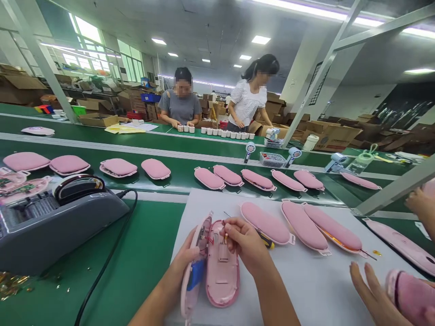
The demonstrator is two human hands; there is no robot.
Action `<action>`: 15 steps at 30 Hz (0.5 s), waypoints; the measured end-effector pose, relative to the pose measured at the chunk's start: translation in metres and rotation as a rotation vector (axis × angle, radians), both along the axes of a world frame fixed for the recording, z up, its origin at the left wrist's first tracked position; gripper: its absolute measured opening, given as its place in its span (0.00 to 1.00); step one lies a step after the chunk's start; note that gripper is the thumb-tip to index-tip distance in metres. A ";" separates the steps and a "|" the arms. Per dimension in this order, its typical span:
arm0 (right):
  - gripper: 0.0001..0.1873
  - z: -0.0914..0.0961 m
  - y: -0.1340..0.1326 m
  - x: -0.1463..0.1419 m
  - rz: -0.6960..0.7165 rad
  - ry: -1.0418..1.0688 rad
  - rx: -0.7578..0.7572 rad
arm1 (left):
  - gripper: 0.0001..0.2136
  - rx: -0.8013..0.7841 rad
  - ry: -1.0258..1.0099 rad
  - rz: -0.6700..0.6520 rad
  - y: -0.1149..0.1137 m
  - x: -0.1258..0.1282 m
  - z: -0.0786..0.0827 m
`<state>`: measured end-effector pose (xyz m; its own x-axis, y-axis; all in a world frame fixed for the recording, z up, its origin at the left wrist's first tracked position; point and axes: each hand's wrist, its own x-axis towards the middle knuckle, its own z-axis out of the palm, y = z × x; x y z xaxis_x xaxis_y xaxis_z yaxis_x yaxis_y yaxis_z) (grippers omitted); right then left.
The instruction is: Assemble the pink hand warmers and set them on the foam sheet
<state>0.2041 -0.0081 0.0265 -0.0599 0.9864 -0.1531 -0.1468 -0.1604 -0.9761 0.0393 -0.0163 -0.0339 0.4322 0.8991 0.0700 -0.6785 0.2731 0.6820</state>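
Observation:
An opened pink oval device stands in front of me. My left hand (pixel 183 256) is closed around one shell half (pixel 188 296), tilted on edge, with a circuit board and a blue patch inside. The other shell half (pixel 222 283) lies inner side up, with a small pale block (pixel 223 252) and thin wires. Over its upper end my right hand (pixel 246 240) is closed, fingertips pinched at the thin wires (pixel 224 237). Partly behind the right hand lies a screwdriver (pixel 267 241) with a yellow and black handle, beside a closed pink device (pixel 267 222).
A white sheet (pixel 272 294) covers the bench, bearing several pink devices. A grey tape dispenser (pixel 84 217) with a black cable (pixel 112 253) stands left. Further pink devices (pixel 156 169) line the green conveyor (pixel 183 181). At right, a co-worker's hand (pixel 370 290) is near another device.

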 end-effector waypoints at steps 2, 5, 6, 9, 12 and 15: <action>0.23 0.005 -0.009 -0.004 0.115 0.051 -0.035 | 0.30 0.024 -0.033 -0.002 -0.002 0.001 0.002; 0.17 0.010 -0.018 -0.011 0.214 -0.052 -0.041 | 0.29 0.051 -0.031 -0.035 -0.008 0.001 0.009; 0.15 0.011 -0.020 -0.013 0.226 -0.109 -0.040 | 0.30 0.051 -0.017 -0.052 -0.010 0.001 0.011; 0.10 0.014 -0.021 -0.017 0.213 -0.248 -0.033 | 0.33 0.052 0.042 -0.064 -0.014 0.000 0.015; 0.07 0.014 -0.019 -0.019 0.173 -0.336 0.021 | 0.33 0.069 0.092 -0.012 -0.016 -0.001 0.014; 0.07 0.014 -0.019 -0.019 0.173 -0.427 0.077 | 0.34 0.072 0.117 0.009 -0.015 -0.001 0.010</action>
